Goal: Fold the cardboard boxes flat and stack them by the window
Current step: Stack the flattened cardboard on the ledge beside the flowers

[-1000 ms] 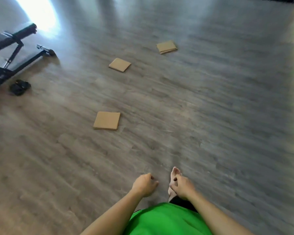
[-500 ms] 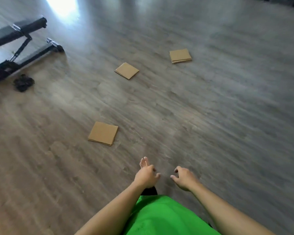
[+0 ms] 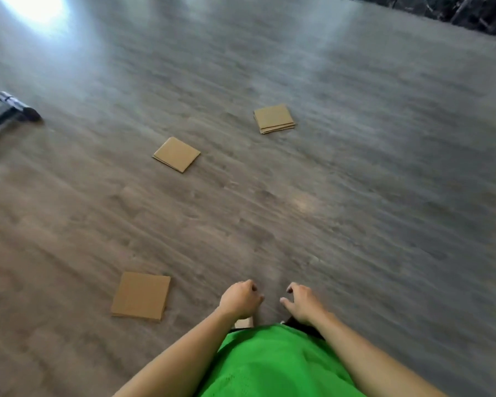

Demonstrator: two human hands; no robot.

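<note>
wide grey-brown wood-plank floor [image 3: 355,196], glare at its far left corner. three flattened square brown cardboard boxes [image 3: 140,295] lie scattered, well apart, probably awaiting gathering. left hand [image 3: 239,300] loosely curled, right hand [image 3: 302,302] half-curled, both empty, hanging out front mid-stride.

The grey-brown wood-grain plank floor [image 3: 355,196] carries long streaky grain and a white glare patch at its far left corner. Three tan flat cardboard squares lie on it: the nearest tan folded cardboard piece [image 3: 140,295], plain and unprinted; beyond it a yellower tan cardboard square [image 3: 176,153]; farthest, a tan layered cardboard stack [image 3: 273,118]. A bright green mesh-textured shirt [image 3: 272,365] shows below. Left of the floor's middle sits a black metal frame foot [image 3: 17,108].
</note>
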